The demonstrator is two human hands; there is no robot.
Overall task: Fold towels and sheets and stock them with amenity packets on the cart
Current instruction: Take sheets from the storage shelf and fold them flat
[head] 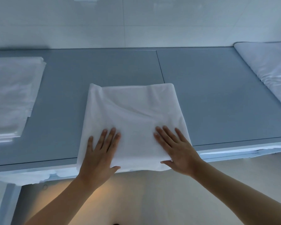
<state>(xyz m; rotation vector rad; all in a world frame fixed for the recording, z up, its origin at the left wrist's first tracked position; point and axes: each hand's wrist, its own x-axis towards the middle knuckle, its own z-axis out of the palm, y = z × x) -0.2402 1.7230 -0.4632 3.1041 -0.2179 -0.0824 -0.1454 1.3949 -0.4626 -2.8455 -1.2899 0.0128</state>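
- The folded white sheet point(133, 114) lies in the middle of the grey table point(217, 95), with its near edge hanging slightly past the table's front lip, right in front of you.
- It looks thin, soft and light. It will likely sag and slide open if you lift it by one corner, and the smooth cloth may slip on the tabletop.
- Your left hand point(101, 153) lies flat on the sheet's near left part, fingers straight and spread, thumb at the near edge. It grips nothing.
- Your right hand point(177, 151) presses flat on the near right part, also spread, with its thumb along the near edge.
- A wrinkle runs across the middle; you would do well to smooth it outward before lifting.
- To carry it, slide both palms under the near edge or pinch the two side folds together, so the layers stay stacked.
- A finished stack of folded linen point(11, 98) sits at the table's left end, well apart from the sheet.
- More unfolded white cloth point(269, 67) lies at the far right.
- No cart, bin or amenity packets are in view, so you cannot check what they hold from here.
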